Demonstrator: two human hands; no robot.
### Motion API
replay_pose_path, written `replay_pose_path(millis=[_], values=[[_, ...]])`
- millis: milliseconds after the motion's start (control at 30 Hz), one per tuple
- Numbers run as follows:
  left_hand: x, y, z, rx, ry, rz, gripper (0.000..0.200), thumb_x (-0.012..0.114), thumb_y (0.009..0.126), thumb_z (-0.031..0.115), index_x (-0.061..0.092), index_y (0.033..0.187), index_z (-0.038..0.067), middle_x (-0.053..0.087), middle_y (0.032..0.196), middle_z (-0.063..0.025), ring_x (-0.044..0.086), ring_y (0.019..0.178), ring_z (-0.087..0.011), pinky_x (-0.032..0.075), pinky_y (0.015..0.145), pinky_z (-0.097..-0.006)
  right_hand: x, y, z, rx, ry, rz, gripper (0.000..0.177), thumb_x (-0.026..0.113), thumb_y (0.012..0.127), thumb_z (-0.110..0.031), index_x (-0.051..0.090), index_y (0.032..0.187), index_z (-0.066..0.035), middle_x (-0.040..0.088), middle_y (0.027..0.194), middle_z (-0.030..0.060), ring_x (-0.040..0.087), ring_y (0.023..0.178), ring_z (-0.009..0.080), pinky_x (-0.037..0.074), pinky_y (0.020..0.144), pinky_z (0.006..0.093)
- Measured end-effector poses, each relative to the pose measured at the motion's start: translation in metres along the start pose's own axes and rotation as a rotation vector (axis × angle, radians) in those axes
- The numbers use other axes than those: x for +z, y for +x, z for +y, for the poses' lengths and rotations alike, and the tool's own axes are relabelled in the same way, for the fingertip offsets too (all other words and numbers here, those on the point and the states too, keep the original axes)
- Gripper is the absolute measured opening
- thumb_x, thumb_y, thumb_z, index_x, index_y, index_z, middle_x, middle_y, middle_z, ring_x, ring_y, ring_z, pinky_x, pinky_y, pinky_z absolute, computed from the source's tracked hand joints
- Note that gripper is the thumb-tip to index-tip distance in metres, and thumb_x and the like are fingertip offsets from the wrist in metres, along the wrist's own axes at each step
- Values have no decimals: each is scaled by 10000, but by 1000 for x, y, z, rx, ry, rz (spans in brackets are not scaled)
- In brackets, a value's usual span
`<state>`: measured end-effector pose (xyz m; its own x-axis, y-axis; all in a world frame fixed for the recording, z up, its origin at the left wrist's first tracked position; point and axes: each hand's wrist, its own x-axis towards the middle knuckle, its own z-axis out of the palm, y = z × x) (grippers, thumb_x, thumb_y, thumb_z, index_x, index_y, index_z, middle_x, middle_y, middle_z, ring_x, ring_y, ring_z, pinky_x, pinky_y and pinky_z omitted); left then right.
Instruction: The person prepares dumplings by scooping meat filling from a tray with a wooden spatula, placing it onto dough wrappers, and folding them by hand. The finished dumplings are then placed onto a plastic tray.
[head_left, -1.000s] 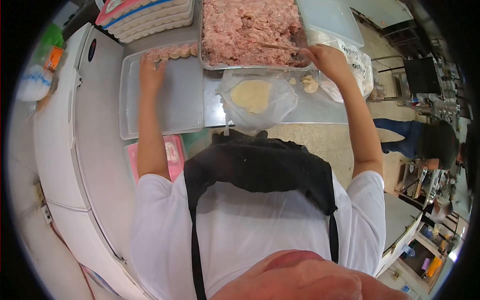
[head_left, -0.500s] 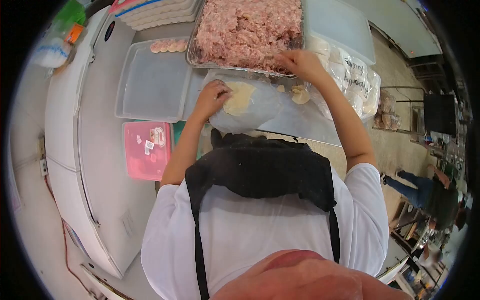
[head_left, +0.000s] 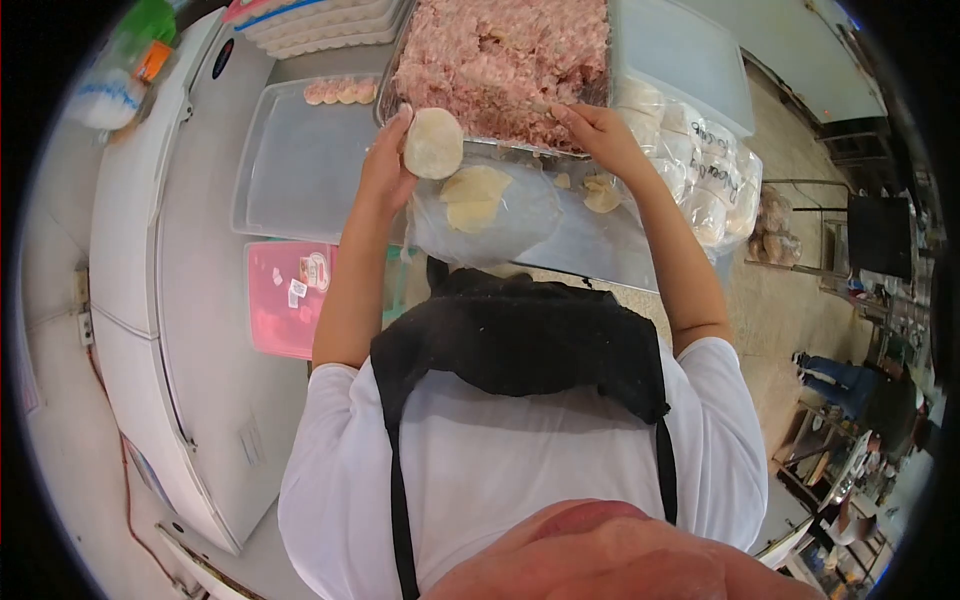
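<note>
My left hand holds up a round pale dumpling wrapper at the near edge of a metal tray filled with pink minced meat. My right hand is at the same tray's near edge, closed on a thin stick-like utensil lying on the meat. Below the hands a stack of wrappers lies in a clear plastic bag on the steel table.
A clear plastic tray to the left holds several formed dumplings at its far edge. A pink lid sits lower left, bagged wrappers on the right, a white freezer at left. Another person stands far right.
My left hand went from the dumpling tray to the wrapper stack, then lifted one wrapper up to the meat tray. My right hand stayed at the meat tray's edge.
</note>
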<state>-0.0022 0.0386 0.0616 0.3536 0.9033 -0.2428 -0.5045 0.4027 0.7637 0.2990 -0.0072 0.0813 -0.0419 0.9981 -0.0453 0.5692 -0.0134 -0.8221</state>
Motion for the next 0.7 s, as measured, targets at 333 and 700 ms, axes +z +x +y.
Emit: replay_pose_path(millis=[333, 700], values=[[91, 37, 32, -92, -395, -147, 512, 389, 989, 409, 440, 1279, -11, 576, 1212, -132, 593, 1048, -277, 445, 968, -393, 53, -15, -48, -272, 21, 469, 303, 548, 957, -286, 670, 1057, -27, 591, 761, 40, 556, 669, 157, 441, 626, 281], [81, 58, 44, -244, -319, -161, 704, 319, 929, 593, 334, 1431, 100, 318, 1480, -140, 268, 1368, -381, 203, 1086, -626, 56, -66, -106, 38, -708, 316, 233, 552, 918, -234, 622, 1100, -106, 621, 893, 140, 630, 816, 342, 504, 677, 434]])
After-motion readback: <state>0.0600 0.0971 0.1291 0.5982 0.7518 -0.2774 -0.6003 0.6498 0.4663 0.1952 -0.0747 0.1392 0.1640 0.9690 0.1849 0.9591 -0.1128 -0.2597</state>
